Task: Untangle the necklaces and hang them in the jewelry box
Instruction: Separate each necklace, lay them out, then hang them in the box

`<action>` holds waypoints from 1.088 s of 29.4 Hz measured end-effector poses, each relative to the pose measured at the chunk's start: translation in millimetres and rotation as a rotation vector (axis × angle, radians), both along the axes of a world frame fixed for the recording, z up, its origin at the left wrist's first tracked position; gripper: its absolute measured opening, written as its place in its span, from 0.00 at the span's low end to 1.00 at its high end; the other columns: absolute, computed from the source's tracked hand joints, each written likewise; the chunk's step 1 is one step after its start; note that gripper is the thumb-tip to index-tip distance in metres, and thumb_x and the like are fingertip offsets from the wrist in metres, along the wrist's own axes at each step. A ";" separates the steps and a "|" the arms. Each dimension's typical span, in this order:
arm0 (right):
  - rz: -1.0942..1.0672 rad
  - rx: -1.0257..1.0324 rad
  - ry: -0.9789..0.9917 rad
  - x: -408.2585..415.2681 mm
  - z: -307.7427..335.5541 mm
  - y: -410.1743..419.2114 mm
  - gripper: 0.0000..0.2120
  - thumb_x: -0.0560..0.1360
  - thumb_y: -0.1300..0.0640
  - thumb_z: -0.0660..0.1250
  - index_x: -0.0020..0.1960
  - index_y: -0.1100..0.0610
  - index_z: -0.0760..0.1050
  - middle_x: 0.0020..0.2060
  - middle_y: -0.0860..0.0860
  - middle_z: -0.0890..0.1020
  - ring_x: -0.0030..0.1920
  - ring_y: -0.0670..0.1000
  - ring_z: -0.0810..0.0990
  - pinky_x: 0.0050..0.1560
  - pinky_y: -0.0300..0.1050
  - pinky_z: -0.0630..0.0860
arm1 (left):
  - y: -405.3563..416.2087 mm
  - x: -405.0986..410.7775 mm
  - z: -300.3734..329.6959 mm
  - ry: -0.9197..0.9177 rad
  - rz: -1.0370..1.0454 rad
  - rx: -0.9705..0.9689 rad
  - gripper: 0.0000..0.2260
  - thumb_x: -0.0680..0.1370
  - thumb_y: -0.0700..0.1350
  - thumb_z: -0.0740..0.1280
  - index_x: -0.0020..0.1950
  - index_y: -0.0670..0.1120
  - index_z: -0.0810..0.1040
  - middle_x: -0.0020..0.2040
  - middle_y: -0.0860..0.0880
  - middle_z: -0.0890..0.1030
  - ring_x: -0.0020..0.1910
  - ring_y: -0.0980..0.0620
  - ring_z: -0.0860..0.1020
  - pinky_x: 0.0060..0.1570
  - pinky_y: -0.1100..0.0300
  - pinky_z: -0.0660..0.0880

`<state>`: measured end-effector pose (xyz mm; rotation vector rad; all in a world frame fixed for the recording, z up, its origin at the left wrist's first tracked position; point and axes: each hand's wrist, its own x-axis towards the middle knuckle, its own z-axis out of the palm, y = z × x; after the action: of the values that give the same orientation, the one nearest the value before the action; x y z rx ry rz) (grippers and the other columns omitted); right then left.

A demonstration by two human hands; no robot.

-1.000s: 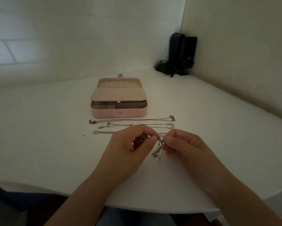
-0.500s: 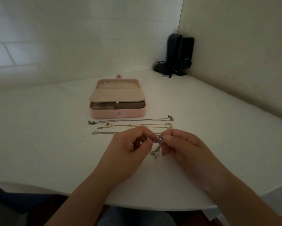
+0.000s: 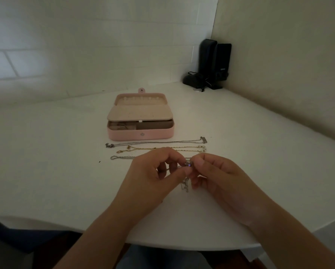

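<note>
**Necklaces: knot being worked between both hands, none hung yet**

Necklaces: one silver piece, the tangled necklace [image 3: 185,183], is held just above the counter [image 3: 46,171], near its front edge. A small bead with a purple glint sits at the pinch point; a knotted clump of chain hangs below it.

Left hand [image 3: 155,179]: thumb and forefinger pinch the chain at the bead, other fingers curled. Right hand [image 3: 217,177]: fingertips pinch the same spot from the other side. The two hands meet at the knot, both clamped on the chain.

Just beyond the hands, three necklaces lie stretched out in parallel rows: nearest silver chain [image 3: 124,157], partly hidden by the hands; gold chain [image 3: 162,148]; far silver chain [image 3: 157,142] with a bar-like pendant at its right end.

Behind them, the pink jewelry box [image 3: 140,134] stands open. Its lid lies back with a row of pale hooks, all bare. An inner flap covers part of the tray.

Judgement: untangling step, last piece in hand; hanging not begun. Next move calls for fine pulls to loosen the clump without tightening it, then laying the chain straight or carrying a clasp end to a hook.

Writing: black speakers [image 3: 214,63] in the far corner carry a small white logo, too small to read. Box snap: no legible text.
</note>
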<state>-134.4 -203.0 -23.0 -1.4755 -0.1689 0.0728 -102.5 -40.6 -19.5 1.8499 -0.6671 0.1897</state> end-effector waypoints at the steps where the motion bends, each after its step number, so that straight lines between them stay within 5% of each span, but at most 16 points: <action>1: -0.001 -0.034 -0.006 -0.3 1.1 -0.9 0.08 0.70 0.51 0.66 0.36 0.53 0.79 0.31 0.49 0.78 0.35 0.45 0.73 0.39 0.36 0.72 | -0.6 -0.2 0.4 -0.010 0.001 0.009 0.06 0.69 0.46 0.72 0.38 0.55 0.77 0.29 0.62 0.74 0.26 0.61 0.69 0.28 0.73 0.65; 10: -0.009 -0.221 -0.039 20.7 22.1 1.4 0.11 0.69 0.53 0.63 0.31 0.53 0.78 0.29 0.50 0.76 0.33 0.47 0.73 0.38 0.38 0.72 | 1.7 1.5 1.5 -0.026 0.003 0.037 0.06 0.72 0.43 0.71 0.38 0.54 0.79 0.32 0.63 0.77 0.29 0.61 0.72 0.29 0.73 0.67; 16: 0.013 -0.068 -0.025 26.0 11.6 -2.1 0.11 0.71 0.55 0.63 0.32 0.54 0.79 0.30 0.51 0.77 0.33 0.47 0.73 0.39 0.39 0.72 | 1.7 2.8 1.1 -0.030 0.037 0.043 0.03 0.72 0.52 0.66 0.41 0.57 0.79 0.36 0.63 0.80 0.31 0.60 0.75 0.30 0.72 0.69; 22: 0.041 0.000 -0.050 26.1 9.2 -3.1 0.10 0.72 0.55 0.62 0.35 0.54 0.79 0.34 0.51 0.78 0.39 0.50 0.75 0.41 0.39 0.73 | -0.5 0.2 5.7 0.224 -0.015 -0.086 0.10 0.78 0.42 0.59 0.44 0.49 0.79 0.36 0.53 0.82 0.27 0.54 0.79 0.27 0.65 0.74; 32: 0.082 -0.083 -0.049 25.4 4.4 -1.3 0.09 0.73 0.55 0.62 0.37 0.55 0.78 0.33 0.53 0.80 0.36 0.54 0.77 0.40 0.45 0.76 | -0.8 3.6 5.1 0.331 -0.079 -0.135 0.06 0.75 0.39 0.64 0.40 0.46 0.79 0.35 0.49 0.84 0.36 0.54 0.83 0.37 0.62 0.79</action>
<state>-108.9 -204.3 -18.6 -1.5539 -0.2690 0.1117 -98.9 -41.3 -14.5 1.6715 -0.4825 -0.1190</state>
